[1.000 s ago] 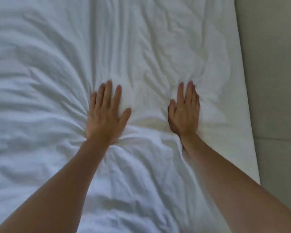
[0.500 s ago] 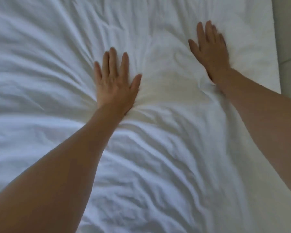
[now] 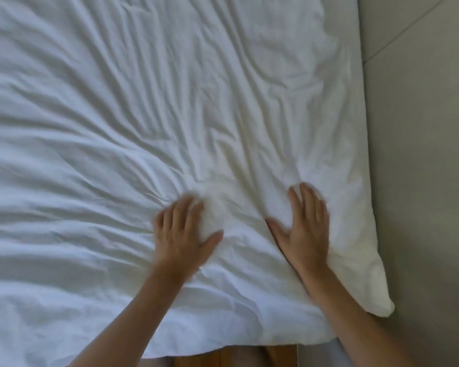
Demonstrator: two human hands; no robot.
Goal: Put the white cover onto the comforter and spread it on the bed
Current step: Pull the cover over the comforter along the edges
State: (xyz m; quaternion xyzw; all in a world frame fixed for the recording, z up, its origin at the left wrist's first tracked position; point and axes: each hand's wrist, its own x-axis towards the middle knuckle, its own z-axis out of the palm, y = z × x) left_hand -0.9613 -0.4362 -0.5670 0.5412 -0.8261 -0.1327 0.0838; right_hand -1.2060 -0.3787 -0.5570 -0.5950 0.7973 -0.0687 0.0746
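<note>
A grey tiled floor (image 3: 419, 154) runs along the right edge of the view. Left of it, at the bottom, shows a wooden strip (image 3: 223, 357).

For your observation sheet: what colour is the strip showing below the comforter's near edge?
Orange-brown, wood-like strip, seen best in the head view, just below the white comforter.

Both hands are smeared by motion blur: the left hand's (image 3: 182, 234) fingertips (image 3: 194, 203) fade into the white cover (image 3: 117, 128), and the right hand's (image 3: 306, 229) outer edge is soft. The cover runs off the top and left edges. Below the hands, a wooden strip (image 3: 233, 357), perhaps bed frame, is cut off.
</note>
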